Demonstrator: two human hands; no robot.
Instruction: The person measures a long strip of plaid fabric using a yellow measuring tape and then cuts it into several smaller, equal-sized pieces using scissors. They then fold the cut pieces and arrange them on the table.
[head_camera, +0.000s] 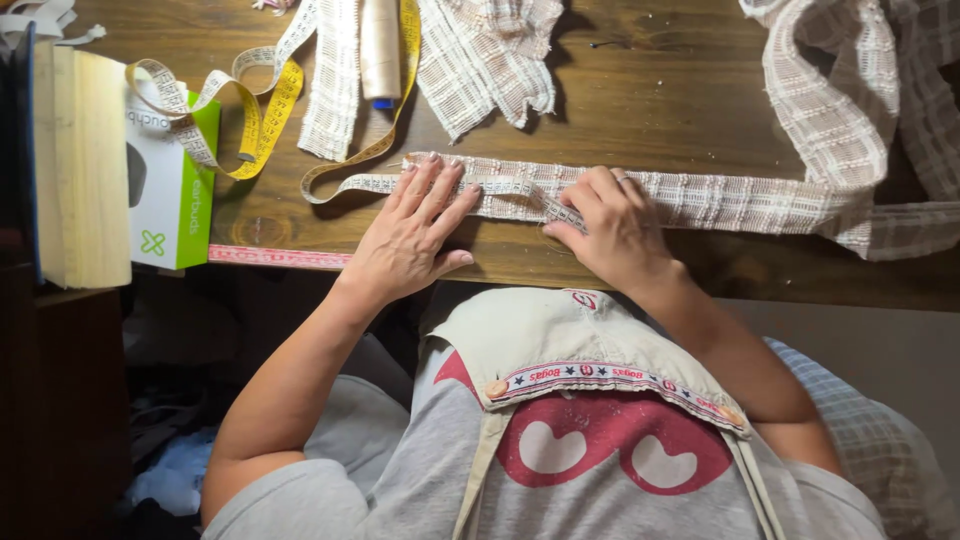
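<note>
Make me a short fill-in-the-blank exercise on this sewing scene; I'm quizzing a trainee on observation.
1. Both hands press a long white woven fabric strip onto the dark ____ table.
2. The left hand lies flat with its fingers ____.
3. The coiled measuring tape is ____ in colour.
4. The white and green cardboard box lies to the ____ of the left hand in the picture.

Missing words: wooden; spread; yellow; left

Dark wooden table carries fabric strip, tape measure, thread spool, box
</note>
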